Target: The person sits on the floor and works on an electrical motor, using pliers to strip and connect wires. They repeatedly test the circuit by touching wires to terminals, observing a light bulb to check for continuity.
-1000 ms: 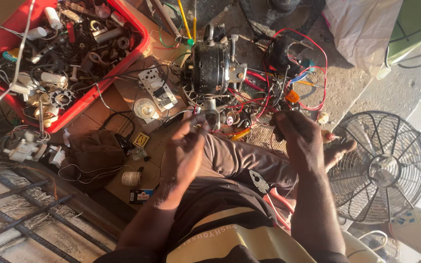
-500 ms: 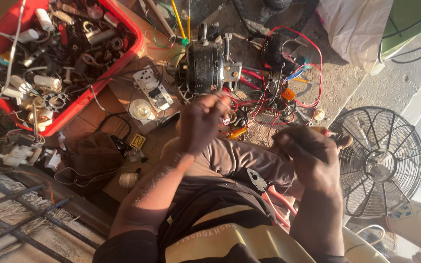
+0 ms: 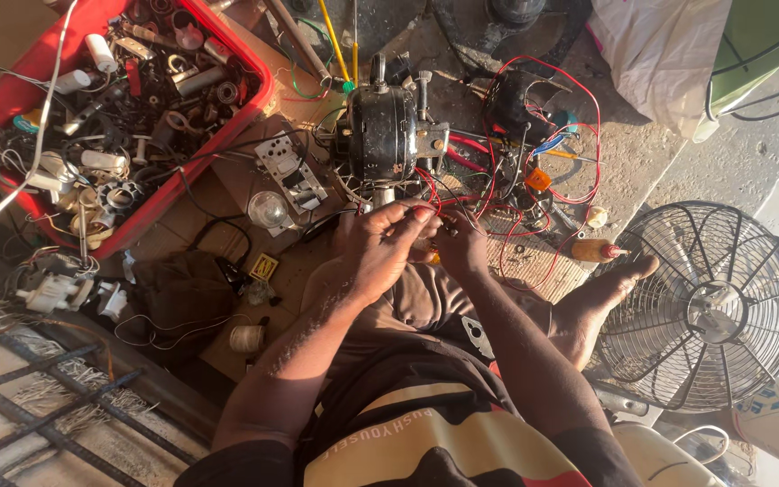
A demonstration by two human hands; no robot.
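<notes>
Both hands (image 3: 416,239) pinch red wires (image 3: 430,194) above a cluttered floor (image 3: 642,153), beside a red bin (image 3: 254,99).

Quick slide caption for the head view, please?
Both hands, left hand and right hand, pinch wires beside a black motor near a red bin.

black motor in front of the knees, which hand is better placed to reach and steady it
Left, probably. The left hand sits just below the black motor, pinching red wires that run from it. The right hand is beside it, further right of the motor, also on the wires.
</notes>
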